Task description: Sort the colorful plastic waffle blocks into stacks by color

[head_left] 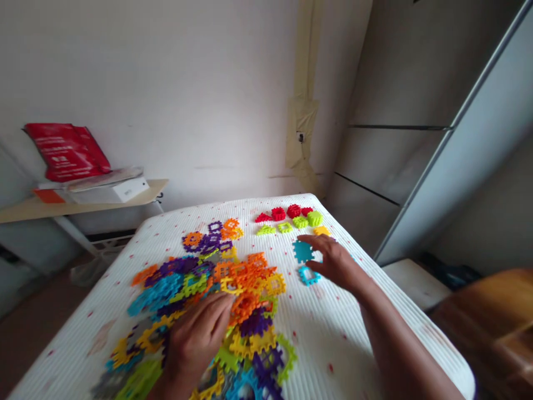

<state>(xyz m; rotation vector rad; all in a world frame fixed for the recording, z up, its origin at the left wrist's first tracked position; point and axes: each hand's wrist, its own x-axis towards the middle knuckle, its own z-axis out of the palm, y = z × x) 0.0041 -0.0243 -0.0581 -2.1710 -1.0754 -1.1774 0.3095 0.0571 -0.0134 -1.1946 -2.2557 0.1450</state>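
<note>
Head view: the left hand point(200, 336) curls over the mixed pile point(250, 278), its grip hidden; right of the pile, the right hand point(333, 258) is spread at a blue square point(302, 251). Beyond the pile, green pieces point(300, 222) and red pieces point(293, 210) look already arranged, the pile seemingly left unsorted.

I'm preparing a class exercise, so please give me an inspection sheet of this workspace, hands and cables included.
Surface: white ribbed cover with red spots
Pieces: multicoloured pile of toothed plastic pieces; red row behind lime-green row
Clutter: tan side table holding red plastic packet and white box
Left hand: at the pile; grip hidden
Right hand: open beside flat blue notched square; contact unclear
Cables: nothing seen
Surroundings: pale wall, beige tape around a socket; grey panelled cabinet
</note>
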